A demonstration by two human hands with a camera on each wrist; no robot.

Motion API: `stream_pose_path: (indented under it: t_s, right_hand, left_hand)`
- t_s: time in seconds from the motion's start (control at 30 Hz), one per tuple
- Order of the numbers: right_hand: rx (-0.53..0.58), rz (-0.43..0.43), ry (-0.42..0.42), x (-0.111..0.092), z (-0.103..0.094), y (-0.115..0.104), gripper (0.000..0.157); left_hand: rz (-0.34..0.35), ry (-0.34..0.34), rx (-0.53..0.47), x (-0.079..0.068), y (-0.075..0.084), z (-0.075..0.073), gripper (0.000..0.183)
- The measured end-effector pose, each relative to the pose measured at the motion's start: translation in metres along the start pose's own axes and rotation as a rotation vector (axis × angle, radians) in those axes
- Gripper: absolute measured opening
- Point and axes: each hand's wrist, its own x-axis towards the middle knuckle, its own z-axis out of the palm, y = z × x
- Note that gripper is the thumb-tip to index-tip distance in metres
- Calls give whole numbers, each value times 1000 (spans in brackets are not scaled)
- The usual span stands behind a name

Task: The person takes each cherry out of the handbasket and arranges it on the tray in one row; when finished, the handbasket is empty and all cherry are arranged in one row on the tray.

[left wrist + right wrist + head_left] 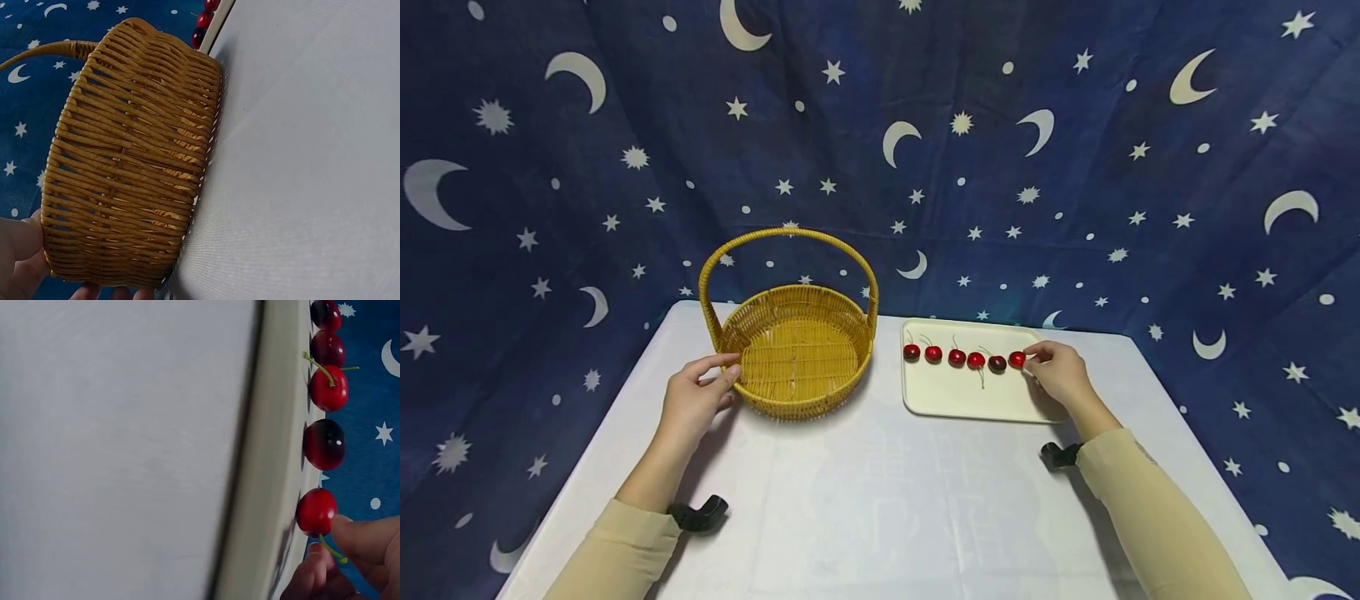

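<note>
My left hand (696,400) grips the left rim of a yellow woven basket (797,408), thumb and fingers on either side of its edge. The basket stands upright on the table, its tall handle raised; no fruit shows inside. In the left wrist view its woven side (125,162) fills much of the picture. My right hand (1060,371) is at the right end of a row of red cherries on a cream tray (977,404). Its thumb and fingers pinch the bright red end cherry (317,512) by its stem end, close over the tray. A darker cherry (325,445) sits beside it.
The tray lies to the right of the basket on a white-covered table (880,508). More cherries (933,354) with thin stems stretch leftward along the tray. A dark blue curtain (940,200) with moons and stars hangs behind and at both sides.
</note>
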Motion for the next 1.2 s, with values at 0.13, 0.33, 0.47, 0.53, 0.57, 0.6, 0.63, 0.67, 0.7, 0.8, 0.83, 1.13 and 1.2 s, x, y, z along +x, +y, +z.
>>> stream_pose_path:
  t_s: [0.13, 0.33, 0.47, 0.53, 0.57, 0.6, 0.63, 0.67, 0.7, 0.8, 0.83, 1.13, 1.2]
  right_hand:
    - [13, 17, 29, -4, 0, 2, 20]
    - [22, 2, 76, -7, 0, 2, 11]
    - [32, 19, 78, -8, -1, 1, 9]
    - [38, 26, 70, -10, -1, 1, 9]
    - [42, 26, 67, -11, -1, 0, 9]
    - [45, 23, 62, -11, -1, 0, 11]
    - [48, 20, 59, -12, -2, 0, 13]
    - [50, 14, 56, -13, -2, 0, 16]
    - [47, 9, 57, -14, -3, 0, 19]
    - [29, -15, 65, -18, -6, 1, 33]
    - [20, -17, 69, -19, -8, 1, 37]
    - [58, 40, 131, -35, -25, -3, 98]
    - [66, 7, 166, -41, -30, -11, 107]
  left_hand:
    - [-4, -1, -4, -1, 2, 0, 43]
    - [7, 15, 17, -2, 3, -1, 43]
    - [5, 18, 21, -2, 3, -2, 42]
    - [3, 17, 20, -2, 3, -3, 42]
    - [3, 18, 18, -2, 3, -3, 42]
    - [3, 18, 17, -2, 3, -3, 42]
    - [3, 18, 15, -1, 4, -3, 43]
    - [5, 19, 13, -1, 4, -3, 43]
    - [6, 20, 10, -1, 4, -3, 43]
    - [13, 21, 10, -1, 4, -3, 44]
    - [17, 20, 11, -1, 4, -2, 44]
    - [119, 61, 183, -10, 4, -13, 50]
    - [167, 96, 229, -14, 7, -18, 52]
